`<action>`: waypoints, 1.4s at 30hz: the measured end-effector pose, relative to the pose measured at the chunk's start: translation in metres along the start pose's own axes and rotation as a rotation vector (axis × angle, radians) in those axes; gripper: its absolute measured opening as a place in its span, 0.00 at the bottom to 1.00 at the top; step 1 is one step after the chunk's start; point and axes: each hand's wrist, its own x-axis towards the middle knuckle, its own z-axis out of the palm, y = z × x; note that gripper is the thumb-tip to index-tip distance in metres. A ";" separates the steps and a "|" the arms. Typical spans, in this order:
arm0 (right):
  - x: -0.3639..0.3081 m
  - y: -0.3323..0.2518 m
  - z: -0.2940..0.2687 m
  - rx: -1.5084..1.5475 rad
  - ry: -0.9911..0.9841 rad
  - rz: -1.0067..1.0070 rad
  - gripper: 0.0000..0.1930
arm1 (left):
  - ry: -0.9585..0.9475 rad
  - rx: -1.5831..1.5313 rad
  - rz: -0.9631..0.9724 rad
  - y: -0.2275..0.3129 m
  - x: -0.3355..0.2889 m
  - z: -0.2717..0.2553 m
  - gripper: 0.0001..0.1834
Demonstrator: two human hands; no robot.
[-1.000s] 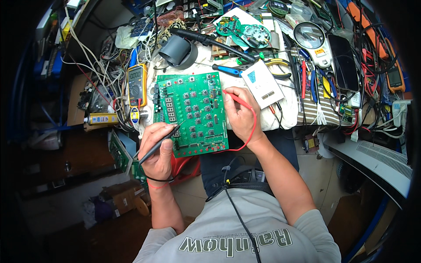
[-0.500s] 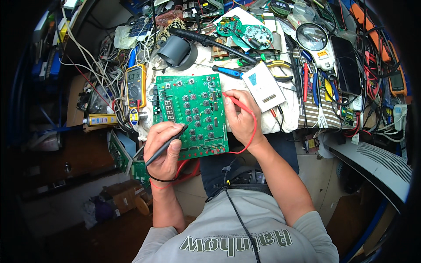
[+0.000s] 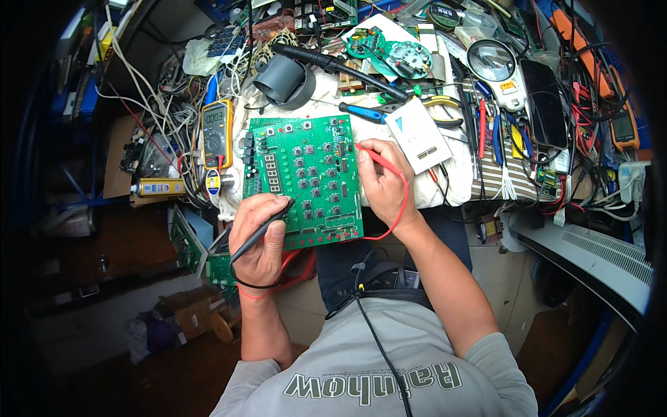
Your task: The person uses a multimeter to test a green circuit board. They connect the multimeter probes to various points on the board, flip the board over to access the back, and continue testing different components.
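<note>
A green circuit board (image 3: 326, 228) with rows of push buttons and a digit display lies at the near edge of the bench. My left hand (image 3: 258, 226) is closed round a black test probe (image 3: 251, 240), its tip close to the board's middle left of the buttons. In my right hand (image 3: 384, 182) a red test probe (image 3: 379, 159) is pinched, pointing at parts along the board's upper right edge. Whether either tip touches metal is too small to tell. Left of the board stands a yellow multimeter (image 3: 217, 135) with a lit reading.
Behind the board lie a grey cylindrical holder (image 3: 279, 83), a blue-handled screwdriver (image 3: 363, 112) and yellow-handled pliers (image 3: 442, 102). A white box-shaped device (image 3: 418, 135) sits beside my right hand. Further right are a magnifier (image 3: 492, 61) and a black phone (image 3: 542, 103). Tangled cables (image 3: 142, 87) crowd the left.
The black probe's tip has shifted slightly left on the board. The multimeter's reading has changed. My right hand keeps nearly the same place, and the view has moved a little.
</note>
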 end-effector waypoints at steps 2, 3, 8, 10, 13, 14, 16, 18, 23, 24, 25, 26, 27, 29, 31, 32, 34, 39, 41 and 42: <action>-0.001 0.001 0.001 0.001 0.004 -0.001 0.09 | -0.011 0.002 -0.001 0.000 -0.001 0.000 0.15; -0.001 0.001 0.001 0.003 0.008 -0.001 0.09 | -0.018 -0.010 -0.007 0.001 -0.001 0.000 0.15; 0.002 -0.012 -0.006 0.015 -0.017 -0.082 0.10 | -0.031 0.051 0.018 0.005 -0.002 0.002 0.13; -0.003 -0.029 -0.017 -0.008 -0.035 -0.217 0.11 | -0.029 0.079 0.038 0.008 -0.002 0.005 0.12; -0.017 -0.062 -0.034 -0.121 -0.206 -0.429 0.21 | -0.078 0.133 0.057 0.014 -0.007 0.011 0.10; -0.022 -0.074 -0.033 -0.142 -0.259 -0.473 0.24 | -0.120 0.167 0.087 0.014 -0.007 0.013 0.11; -0.028 -0.091 -0.027 -0.144 -0.293 -0.567 0.26 | -0.205 0.233 0.138 0.014 -0.009 0.013 0.15; -0.033 -0.102 -0.024 -0.198 -0.389 -0.624 0.23 | -0.275 0.215 0.147 0.016 -0.014 0.012 0.18; -0.030 -0.108 -0.024 -0.119 -0.370 -0.682 0.15 | -0.334 0.150 0.181 0.018 -0.018 0.007 0.21; -0.030 -0.110 -0.023 -0.109 -0.355 -0.695 0.14 | -0.296 0.094 0.181 0.020 -0.020 0.009 0.21; -0.028 -0.113 -0.023 -0.095 -0.340 -0.711 0.13 | -0.279 0.070 0.143 0.021 -0.023 0.011 0.22; -0.027 -0.117 -0.024 -0.143 -0.324 -0.721 0.12 | -0.253 0.025 0.039 0.026 -0.028 0.008 0.20; -0.025 -0.121 -0.026 -0.186 -0.308 -0.731 0.11 | -0.231 -0.200 -0.161 0.030 -0.034 0.006 0.19; -0.020 -0.130 -0.029 -0.281 -0.276 -0.741 0.10 | -0.208 -0.606 -0.674 0.039 -0.049 0.001 0.20; -0.013 -0.139 -0.034 -0.394 -0.377 -0.711 0.10 | -0.255 -1.140 -0.638 0.042 -0.060 -0.004 0.39; -0.011 -0.143 -0.034 -0.415 -0.437 -0.674 0.11 | -0.374 -1.191 -0.646 0.039 -0.061 -0.010 0.40; -0.005 -0.149 -0.032 -0.452 -0.554 -0.752 0.14 | -0.505 -1.215 -0.702 0.037 -0.067 -0.026 0.42; -0.009 -0.161 -0.020 -0.563 -0.870 -0.904 0.18 | -0.481 -0.812 -0.779 0.037 -0.079 -0.043 0.30; -0.012 -0.165 -0.016 -0.606 -0.991 -0.907 0.21 | -0.482 -0.557 -0.668 0.036 -0.083 -0.049 0.22; -0.013 -0.167 -0.017 -0.637 -1.137 -0.837 0.21 | -0.504 -0.393 -0.575 0.035 -0.085 -0.054 0.19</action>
